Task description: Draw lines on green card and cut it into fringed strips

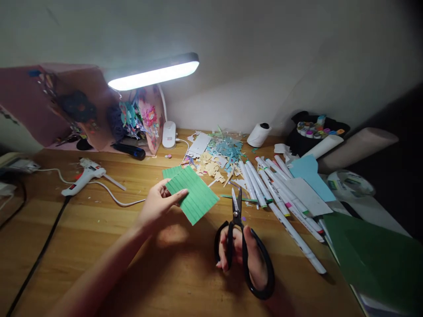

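Observation:
My left hand pinches a piece of green paper marked with dark parallel lines, its thumb lying on top. Behind that piece shows the edge of another green lined piece; I cannot tell whether the hand holds it too. My right hand has its fingers through the black handles of a pair of scissors. The blades point away from me and stand slightly apart, to the right of the green paper and not touching it. A thin green strip lies on the table beyond the scissor tips.
Paper scraps are heaped mid-table below a lit lamp. Several white markers lie to the right, near green sheets and a tape roll. At left are a glue gun with its cord and a pink box.

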{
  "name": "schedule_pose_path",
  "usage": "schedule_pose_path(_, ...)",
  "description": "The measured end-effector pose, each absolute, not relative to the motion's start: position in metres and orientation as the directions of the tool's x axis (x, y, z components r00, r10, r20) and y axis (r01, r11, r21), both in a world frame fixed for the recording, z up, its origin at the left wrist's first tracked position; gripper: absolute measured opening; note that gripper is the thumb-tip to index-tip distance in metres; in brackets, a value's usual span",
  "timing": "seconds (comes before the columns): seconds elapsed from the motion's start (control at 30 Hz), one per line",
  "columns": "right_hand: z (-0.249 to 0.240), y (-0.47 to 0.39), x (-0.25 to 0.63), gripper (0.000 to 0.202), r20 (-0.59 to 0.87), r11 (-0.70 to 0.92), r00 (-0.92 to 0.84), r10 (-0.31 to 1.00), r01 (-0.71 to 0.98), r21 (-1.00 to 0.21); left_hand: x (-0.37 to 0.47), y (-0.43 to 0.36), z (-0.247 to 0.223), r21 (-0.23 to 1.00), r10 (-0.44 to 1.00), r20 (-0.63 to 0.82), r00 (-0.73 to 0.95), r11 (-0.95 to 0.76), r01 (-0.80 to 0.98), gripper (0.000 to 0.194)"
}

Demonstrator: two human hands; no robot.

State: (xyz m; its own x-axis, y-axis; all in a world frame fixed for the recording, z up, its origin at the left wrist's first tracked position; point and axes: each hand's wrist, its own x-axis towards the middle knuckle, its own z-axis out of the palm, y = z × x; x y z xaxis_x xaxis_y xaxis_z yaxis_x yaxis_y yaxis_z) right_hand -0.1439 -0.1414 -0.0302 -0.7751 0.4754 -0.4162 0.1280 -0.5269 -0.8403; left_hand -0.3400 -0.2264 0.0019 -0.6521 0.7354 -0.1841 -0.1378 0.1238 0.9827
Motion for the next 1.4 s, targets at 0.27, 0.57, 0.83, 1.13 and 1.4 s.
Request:
schedule_pose_path(0.27, -0.038, -0.141, -0.144, 0.048, -0.348, -0.341, -0.745, 0.57, 0.171, -0.924, -0.306, -0.23, -0.013, 0.961, 0.86, -0.232, -0.455, 0.131, -0.243, 0.033)
schedule_pose_path(0.57, -0.04, -0.145, -0.14, 0.051, -0.442, -0.447, -0.745, 0.499, 0.215, -0.868, -0.276, -0.237, -0.02, 0.948, 0.93, -0.274, -0.245, 0.218, -0.231, 0.036)
schedule_pose_path(0.83, -0.041, -0.164, -0.127, 0.055, -0.48, -0.57, -0.847, 0.228, 0.283, -0.771, -0.302, -0.236, -0.008, 0.948, 0.776, -0.304, -0.553, 0.188, -0.257, 0.031)
schedule_pose_path(1.13, -0.04, -0.167, -0.121, 0.056, -0.462, -0.529, -0.871, 0.169, 0.315, -0.788, -0.306, -0.24, -0.007, 0.951, 0.792, -0.293, -0.535, 0.183, -0.249, 0.028)
schedule_pose_path(1.4, -0.041, -0.166, -0.119, 0.053, -0.41, -0.495, -0.894, 0.181, 0.278, -0.823, -0.303, -0.241, -0.01, 0.952, 0.806, -0.304, -0.508, 0.234, -0.198, 0.031)
